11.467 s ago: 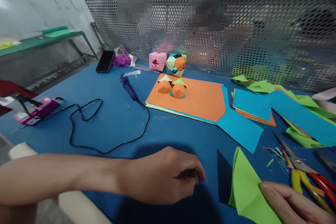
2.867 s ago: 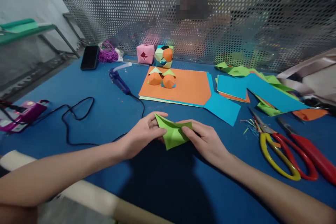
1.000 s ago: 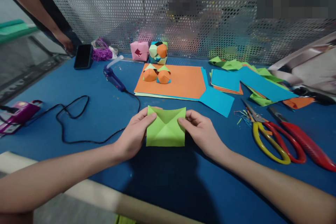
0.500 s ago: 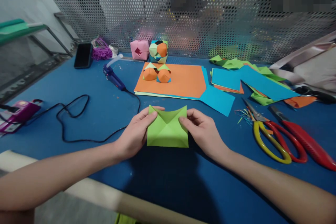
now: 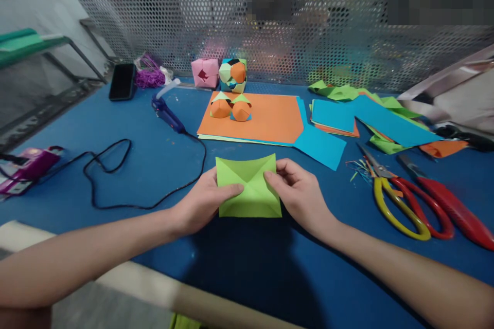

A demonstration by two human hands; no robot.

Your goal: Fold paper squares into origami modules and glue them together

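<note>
a: what could go wrong in those hands?

b: the folding, i'd say. the left hand point(image 5: 203, 199) has its thumb flat on the green paper point(image 5: 255, 196), close to where the creases cross, while the right hand point(image 5: 303, 195) pinches the opposite edge. a thumb pressed off the line could leave a stray crease.

a: and if they pull?

b: uneven pulling could skew the square or tear a corner. the paper seems held just above the blue tabletop point(image 5: 165, 164), between the hands, so there's probably no firm surface behind it.

a: anything beyond?

b: the black cord point(image 5: 127, 208) lies in loops past the left forearm point(image 5: 96, 252). a sleeve or elbow catching it could drag the glue gun point(image 5: 169, 115) sideways.

a: now the materials, nearest first.

b: the green paper is matt and thin, bowed along its top edge, creases fanning out from the middle. the scissors point(image 5: 380, 177) have slim metal blades and smooth loops, one yellow, one red. further on, a flat stack of orange sheets point(image 5: 270, 119) shows pale and blue edges.

a: on top of it?

b: two faceted paper domes point(image 5: 241, 111), orange with green peaks. behind them, a pink paper cube point(image 5: 205, 73) with a jagged opening, beside a rounded multicoloured piece point(image 5: 233, 75). last, grey metal mesh point(image 5: 154, 25), punched with small holes.
</note>
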